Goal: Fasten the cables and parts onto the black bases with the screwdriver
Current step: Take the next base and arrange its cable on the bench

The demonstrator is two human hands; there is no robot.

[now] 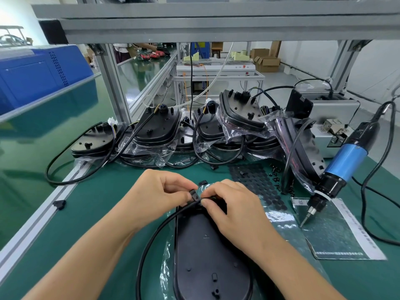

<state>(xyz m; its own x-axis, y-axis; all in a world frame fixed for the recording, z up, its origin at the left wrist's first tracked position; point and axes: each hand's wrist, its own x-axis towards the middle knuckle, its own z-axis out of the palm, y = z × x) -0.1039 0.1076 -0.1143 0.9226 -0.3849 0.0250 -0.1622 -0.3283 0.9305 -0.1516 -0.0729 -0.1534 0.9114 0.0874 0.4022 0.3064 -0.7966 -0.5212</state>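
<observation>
A long black base (207, 254) lies lengthwise in front of me on clear plastic wrap. Its black cable (151, 239) curves off the far end and loops to the left. At that far end my left hand (160, 191) pinches a small black clip (193, 194) on the cable. My right hand (233, 211) pinches the cable just right of the clip, over the base's end. The electric screwdriver (337, 169), blue and black, leans untouched at the right with its bit on a printed plastic bag (337, 230).
Several bagged black bases with cables (194, 131) are stacked across the back of the green mat. A sheet of black round pads (257, 185) and loose black screws (279, 178) lie right of my hands. A grey box (333, 118) stands at the far right. The table's aluminium edge (36, 221) runs along the left.
</observation>
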